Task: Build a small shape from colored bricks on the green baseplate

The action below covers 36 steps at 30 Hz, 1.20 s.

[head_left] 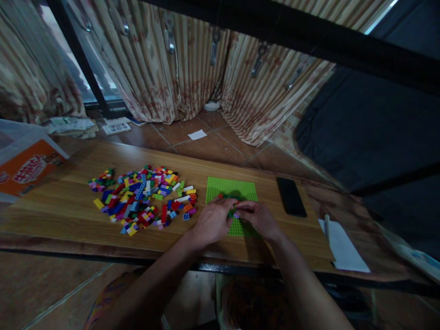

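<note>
A light green studded baseplate [213,184] lies on the wooden table. Over its middle, both hands meet at a small cluster of green, red and purple toy bricks [233,212]. My left hand [213,221] is closed on the cluster's left side, its fingers curled and partly hiding it. From the right, my right hand [257,217] pinches the same bricks between thumb and fingers. Much of the cluster is covered by the fingers, and whether it is fixed to the plate I cannot tell. Left of the plate spreads a heap of loose, many-coloured toy bricks [137,195].
A black phone [291,197] lies right of the baseplate. White paper [347,247] with a pen [327,231] sits at the table's right end. An orange-labelled plastic box [30,167] stands at the far left. Curtains [192,82] hang behind the wooden table [82,224].
</note>
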Tool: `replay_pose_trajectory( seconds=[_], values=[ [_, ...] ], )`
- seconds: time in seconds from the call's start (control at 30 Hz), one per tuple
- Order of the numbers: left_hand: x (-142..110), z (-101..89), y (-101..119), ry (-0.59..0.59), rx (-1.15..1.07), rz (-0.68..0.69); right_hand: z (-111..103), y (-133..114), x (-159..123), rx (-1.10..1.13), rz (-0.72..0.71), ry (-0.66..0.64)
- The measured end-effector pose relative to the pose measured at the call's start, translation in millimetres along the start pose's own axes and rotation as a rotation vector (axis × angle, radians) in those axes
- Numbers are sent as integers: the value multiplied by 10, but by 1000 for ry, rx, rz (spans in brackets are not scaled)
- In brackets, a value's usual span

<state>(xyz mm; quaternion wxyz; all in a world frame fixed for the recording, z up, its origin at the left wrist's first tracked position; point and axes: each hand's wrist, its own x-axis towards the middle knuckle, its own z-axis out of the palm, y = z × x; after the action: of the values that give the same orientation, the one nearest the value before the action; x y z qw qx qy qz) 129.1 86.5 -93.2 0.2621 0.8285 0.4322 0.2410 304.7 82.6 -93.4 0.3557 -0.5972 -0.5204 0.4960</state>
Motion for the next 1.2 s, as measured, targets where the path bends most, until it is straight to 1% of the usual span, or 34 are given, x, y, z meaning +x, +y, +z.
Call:
replay_pose_trajectory(
  seconds=[0.1,0.17,0.3,0.37,0.5,0.6,0.73,0.9,1.03,1.2],
  values=[
    [0,84,3,15,24,2,29,10,-1,-8,-39,-5],
    [2,138,-2,17,60,-2,44,23,2,-40,-58,16],
    [8,199,-11,9,118,-20,38,81,20,-213,-91,104],
    [8,198,-11,-10,125,-7,9,107,26,-298,-117,108],
    [0,171,-5,-32,133,22,-94,100,-10,-412,-196,76],
    [-5,158,-8,-31,135,29,-147,53,-70,-466,-240,24],
    [-2,141,-24,-34,123,22,-111,-6,-118,-607,-307,-45],
    [-4,114,-37,-50,116,12,-43,-17,-105,-771,-346,-82],
    [-12,117,-43,-33,115,16,-43,-17,-111,-788,-358,-119],
    [-10,124,-51,-28,89,14,-59,-46,-129,-646,-293,-112]
  ],
)
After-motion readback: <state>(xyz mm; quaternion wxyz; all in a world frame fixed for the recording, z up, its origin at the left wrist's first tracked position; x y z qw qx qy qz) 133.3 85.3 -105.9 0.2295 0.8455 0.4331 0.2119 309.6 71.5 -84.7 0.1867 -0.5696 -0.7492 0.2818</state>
